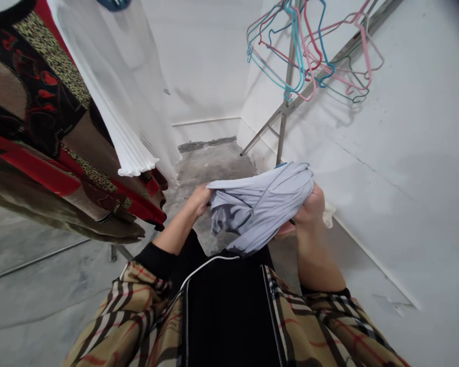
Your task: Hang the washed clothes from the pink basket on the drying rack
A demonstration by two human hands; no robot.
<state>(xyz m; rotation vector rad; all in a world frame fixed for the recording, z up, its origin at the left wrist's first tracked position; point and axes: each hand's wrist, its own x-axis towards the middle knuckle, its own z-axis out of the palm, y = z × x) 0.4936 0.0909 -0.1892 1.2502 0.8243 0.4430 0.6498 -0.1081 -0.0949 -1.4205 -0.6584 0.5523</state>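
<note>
Where the grey garment (268,204) is: in the air ahead of the black clothing (229,311), spanned between both hands, bunched and folded upon itself, darker patches at lower left.
Left hand (202,198): grip closed on the garment's left end, upper edge drawn fairly taut.
Right hand (309,206): grip closed on the right end, where the cloth gathers thickly; fingers blurred and partly hidden, so their exact placing cannot be told.
Tension: best light and even; a hard pull would likely stretch the upper edge and leave the lower folds bunched.
Folds: likely to loosen best if gathered cloth is fed gradually from the right grip, the left holding its edge firm.
White cord (210,261): runs across the black clothing to near the garment's lower edge; cloth best held forward of it, against catching.
Coloured hangers (300,56): clustered on the metal stand (281,135), beyond and above the right hand; a high lift needs room there.
White garment (110,92) and patterned garment (42,102): hanging at left, apart from the left hand; wide sweeps could brush them.
Concrete floor (214,158): grey, below; trailing cloth best held off it.
</note>
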